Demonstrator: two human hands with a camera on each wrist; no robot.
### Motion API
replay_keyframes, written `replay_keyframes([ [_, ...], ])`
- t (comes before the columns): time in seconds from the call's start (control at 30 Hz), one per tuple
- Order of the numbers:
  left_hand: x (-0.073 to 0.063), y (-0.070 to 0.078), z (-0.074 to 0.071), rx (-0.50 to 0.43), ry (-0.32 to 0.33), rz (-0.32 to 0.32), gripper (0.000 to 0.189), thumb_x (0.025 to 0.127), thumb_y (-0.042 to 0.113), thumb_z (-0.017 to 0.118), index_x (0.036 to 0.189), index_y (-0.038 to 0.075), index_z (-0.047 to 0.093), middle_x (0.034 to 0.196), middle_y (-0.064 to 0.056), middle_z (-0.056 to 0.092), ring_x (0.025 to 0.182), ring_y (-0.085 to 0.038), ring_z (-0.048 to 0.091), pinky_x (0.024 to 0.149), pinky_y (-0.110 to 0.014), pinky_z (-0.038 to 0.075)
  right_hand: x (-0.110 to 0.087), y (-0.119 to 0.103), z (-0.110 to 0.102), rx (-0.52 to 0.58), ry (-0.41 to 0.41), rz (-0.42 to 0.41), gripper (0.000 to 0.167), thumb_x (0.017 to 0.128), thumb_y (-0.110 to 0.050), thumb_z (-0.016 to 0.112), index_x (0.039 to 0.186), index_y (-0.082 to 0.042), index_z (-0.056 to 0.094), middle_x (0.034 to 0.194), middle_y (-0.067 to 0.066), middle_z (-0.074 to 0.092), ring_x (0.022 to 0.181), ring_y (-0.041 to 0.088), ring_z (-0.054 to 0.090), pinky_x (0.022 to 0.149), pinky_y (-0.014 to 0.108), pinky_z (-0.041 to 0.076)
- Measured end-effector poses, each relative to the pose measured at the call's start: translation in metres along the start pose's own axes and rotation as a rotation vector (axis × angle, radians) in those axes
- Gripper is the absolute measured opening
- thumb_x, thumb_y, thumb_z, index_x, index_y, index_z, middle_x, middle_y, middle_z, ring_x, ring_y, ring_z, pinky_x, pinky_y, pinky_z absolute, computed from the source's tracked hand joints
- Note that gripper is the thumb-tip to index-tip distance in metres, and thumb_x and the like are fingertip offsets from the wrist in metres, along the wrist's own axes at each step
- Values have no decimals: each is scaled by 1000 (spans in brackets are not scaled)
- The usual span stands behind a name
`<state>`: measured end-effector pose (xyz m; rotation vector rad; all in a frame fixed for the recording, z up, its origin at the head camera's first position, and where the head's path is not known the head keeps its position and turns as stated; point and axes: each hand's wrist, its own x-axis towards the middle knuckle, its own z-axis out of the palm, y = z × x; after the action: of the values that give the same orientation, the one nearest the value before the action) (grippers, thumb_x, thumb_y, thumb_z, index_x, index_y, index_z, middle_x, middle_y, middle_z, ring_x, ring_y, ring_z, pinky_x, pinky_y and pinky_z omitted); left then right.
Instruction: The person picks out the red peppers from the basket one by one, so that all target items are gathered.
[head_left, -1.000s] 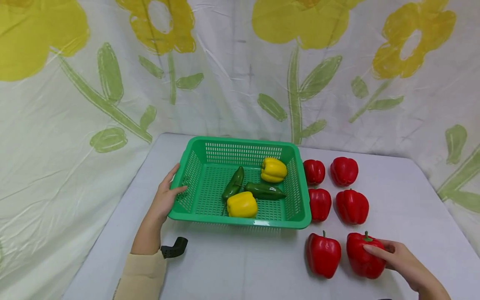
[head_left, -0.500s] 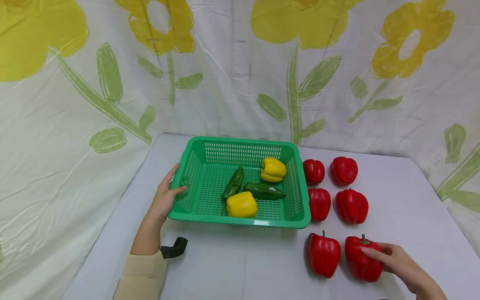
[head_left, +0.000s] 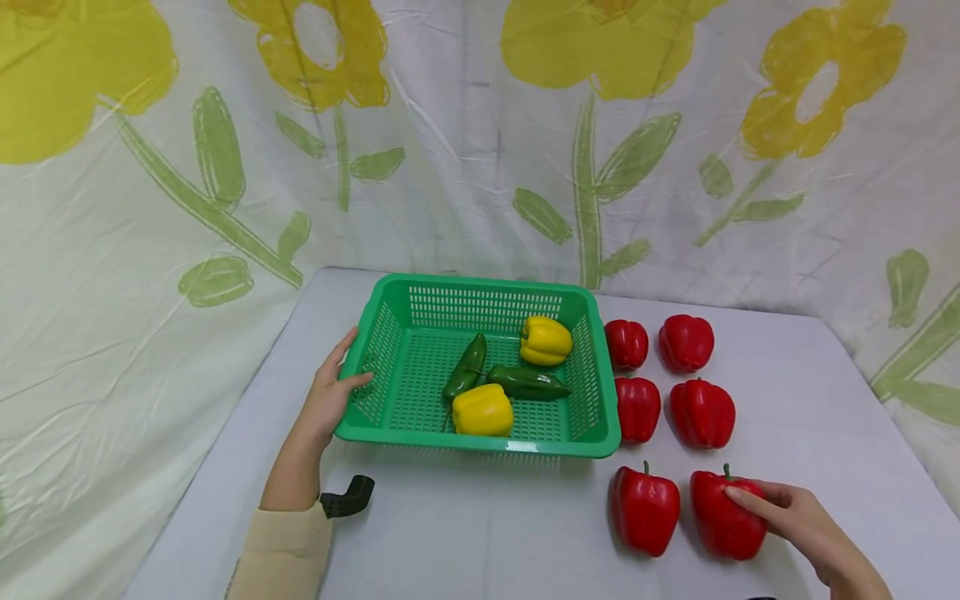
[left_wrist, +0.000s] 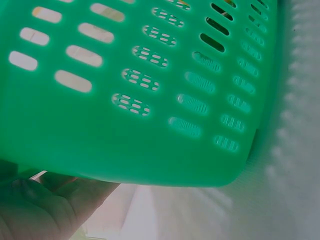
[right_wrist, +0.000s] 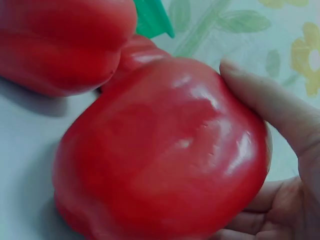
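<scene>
In the head view my right hand (head_left: 798, 521) holds a red bell pepper (head_left: 723, 521) at the front right, thumb on its upper side and fingers behind it. The right wrist view shows the same bell pepper (right_wrist: 165, 150) large, the thumb along its edge and the fingers beneath. My left hand (head_left: 332, 392) grips the left rim of a green plastic basket (head_left: 480, 444), thumb over the inner side. Close up, the basket's slotted wall (left_wrist: 125, 145) fills much of the left wrist view. Inside lie two yellow bell peppers (head_left: 483, 410) (head_left: 547, 341) and two green chili peppers (head_left: 528, 382) (head_left: 466, 367).
Just left of the held pepper stands another red bell pepper (head_left: 646, 511). Several more, such as one red bell pepper (head_left: 702, 414), sit in two columns right of the basket. A black bent piece (head_left: 349, 497) shows at the left wrist. A flowered cloth (head_left: 465, 167) hangs behind the table.
The held red bell pepper and right hand have shifted very slightly left, and the pepper's tilt has changed a little. The left hand and basket stay put.
</scene>
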<state>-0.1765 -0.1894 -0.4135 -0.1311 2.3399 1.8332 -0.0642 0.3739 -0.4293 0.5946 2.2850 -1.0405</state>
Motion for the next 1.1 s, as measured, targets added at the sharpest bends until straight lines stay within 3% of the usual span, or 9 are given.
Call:
replay_keyframes([
  [0.2, 0, 1, 0, 11, 4, 2, 72, 94, 8, 47, 151, 29, 8, 150, -19, 26, 117, -28, 44, 78, -24, 44, 3, -2, -2, 7, 37, -11, 86, 88, -57, 49, 136, 13, 34, 110, 19, 64, 98, 26, 58, 78, 46, 51],
  [0.43, 1, 0, 0, 18, 9, 3, 72, 93, 8, 48, 151, 27, 9, 151, -18, 26, 119, -30, 43, 79, -23, 42, 4, 0, -2, 19, 22, -32, 79, 92, -54, 45, 131, 14, 42, 98, 7, 70, 90, 17, 62, 80, 46, 51],
  [1.1, 0, 0, -1, 19, 5, -4, 72, 94, 8, 47, 151, 30, 8, 152, -17, 24, 121, -29, 42, 81, -25, 42, 4, 5, -5, 47, -40, -73, 71, 95, -46, 43, 130, 16, 43, 101, 10, 69, 92, 17, 63, 85, 44, 51],
])
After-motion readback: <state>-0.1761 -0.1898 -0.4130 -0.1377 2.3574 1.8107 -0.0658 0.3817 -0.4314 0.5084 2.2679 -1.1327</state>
